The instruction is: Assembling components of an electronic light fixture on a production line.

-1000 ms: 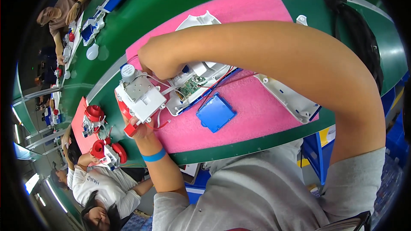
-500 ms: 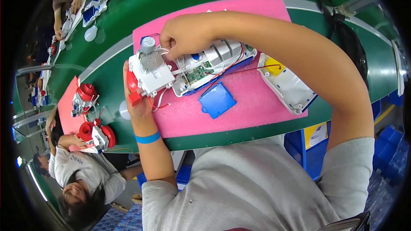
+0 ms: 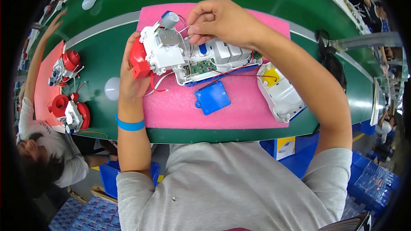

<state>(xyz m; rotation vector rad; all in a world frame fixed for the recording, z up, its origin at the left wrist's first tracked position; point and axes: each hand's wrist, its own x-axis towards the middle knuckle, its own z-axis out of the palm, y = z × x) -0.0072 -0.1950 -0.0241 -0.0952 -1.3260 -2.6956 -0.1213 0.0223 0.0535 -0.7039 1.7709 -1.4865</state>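
My left hand point(image 3: 132, 79) grips a white plastic motor assembly point(image 3: 165, 53) by its red end, holding it at the left side of an opened white housing point(image 3: 222, 53). A silver cylindrical motor point(image 3: 170, 19) sticks up from the assembly. Above the housing, my right hand point(image 3: 216, 21) pinches a thin white wire point(image 3: 185, 29) between thumb and fingers. Inside the housing shows a green circuit board point(image 3: 201, 67). A blue square cover point(image 3: 213, 98) lies in front of it, and a white shell point(image 3: 280, 92) with a yellow part rests to the right, joined by a red wire.
Everything stands on a pink foam mat point(image 3: 171, 117) over a green table point(image 3: 128, 132). Further red-and-white assemblies point(image 3: 75, 115) sit on another mat at the left, near a co-worker point(image 3: 51, 154). A white round disc point(image 3: 112, 88) lies between. A black bag point(image 3: 332, 64) is at the right.
My right hand has lifted and moved away from the motor assembly, drawing the white wire up. The view has shifted, and the co-worker at the left now reaches an arm outward.
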